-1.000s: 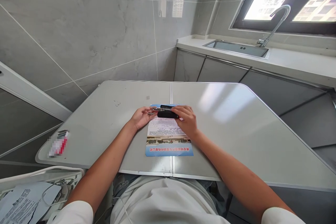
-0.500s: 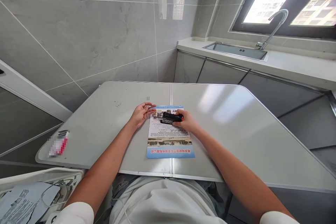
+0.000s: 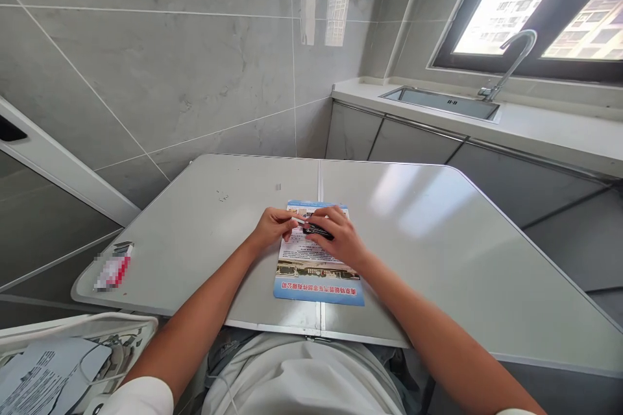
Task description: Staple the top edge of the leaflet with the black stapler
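Window (image 3: 549, 16): daylight poured in, bleaching the panes (image 3: 509, 3).
Table (image 3: 413, 285): glare streaked the surface near the far right corner.
Wall tiles (image 3: 195, 91): gloss mirrored the brightness.
Pink-and-white item (image 3: 114, 267): pixelation masked it, near left corner.

Left hand (image 3: 276, 227), right hand (image 3: 339, 233) (fingers (image 3: 331, 213) curled), forearms (image 3: 209, 298) converging.

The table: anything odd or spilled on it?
Nothing looks spilled on the table. Small dark marks toward its far left could be specks or scuffs, the leaflet shows its lettering upside down to the person, and an item at the left end appears pixelated.
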Demonstrator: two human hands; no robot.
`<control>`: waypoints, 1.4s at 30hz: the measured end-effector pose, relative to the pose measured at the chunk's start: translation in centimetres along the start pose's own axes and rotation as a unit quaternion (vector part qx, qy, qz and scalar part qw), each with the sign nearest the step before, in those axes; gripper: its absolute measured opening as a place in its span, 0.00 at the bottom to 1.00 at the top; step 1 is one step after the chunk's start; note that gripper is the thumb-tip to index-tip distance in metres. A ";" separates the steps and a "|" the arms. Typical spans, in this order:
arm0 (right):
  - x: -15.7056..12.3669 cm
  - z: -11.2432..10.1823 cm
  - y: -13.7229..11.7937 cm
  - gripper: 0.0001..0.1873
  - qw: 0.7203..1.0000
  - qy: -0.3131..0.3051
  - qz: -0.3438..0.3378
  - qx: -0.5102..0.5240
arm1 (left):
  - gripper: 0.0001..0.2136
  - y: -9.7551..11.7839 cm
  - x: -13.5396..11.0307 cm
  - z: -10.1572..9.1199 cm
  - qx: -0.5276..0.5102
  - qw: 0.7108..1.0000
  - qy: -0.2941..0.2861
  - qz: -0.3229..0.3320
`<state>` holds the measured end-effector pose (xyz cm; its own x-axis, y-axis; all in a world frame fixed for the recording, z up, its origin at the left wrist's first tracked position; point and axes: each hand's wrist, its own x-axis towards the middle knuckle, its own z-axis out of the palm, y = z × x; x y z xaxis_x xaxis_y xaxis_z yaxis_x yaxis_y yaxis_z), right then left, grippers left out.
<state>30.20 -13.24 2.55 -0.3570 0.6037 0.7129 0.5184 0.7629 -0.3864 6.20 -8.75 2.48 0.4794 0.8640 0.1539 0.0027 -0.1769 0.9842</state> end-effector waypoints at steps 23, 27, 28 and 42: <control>-4.1 -7.2 15.2 0.14 0.897 0.085 0.418 -0.114 | 0.09 -2.5 5.5 -3.9 0.291 0.931 0.222 0.005; -4.9 -7.0 16.6 0.16 0.885 0.082 0.433 -0.149 | 0.10 -3.9 7.5 -5.1 0.202 0.957 0.206 -0.011; -4.9 -6.8 16.6 0.16 0.883 0.081 0.434 -0.156 | 0.10 -4.3 7.7 -5.1 0.189 0.959 0.210 -0.018; -1.0 -2.6 7.0 0.17 0.976 -0.003 0.205 0.067 | 0.12 -3.9 2.1 -3.3 0.211 0.931 0.294 -0.050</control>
<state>36.24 -9.16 0.66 -0.1459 0.8656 0.4791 0.5125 0.4803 -0.7118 4.31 -4.70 -0.80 -0.1050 0.9729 0.2061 0.4247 -0.1435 0.8939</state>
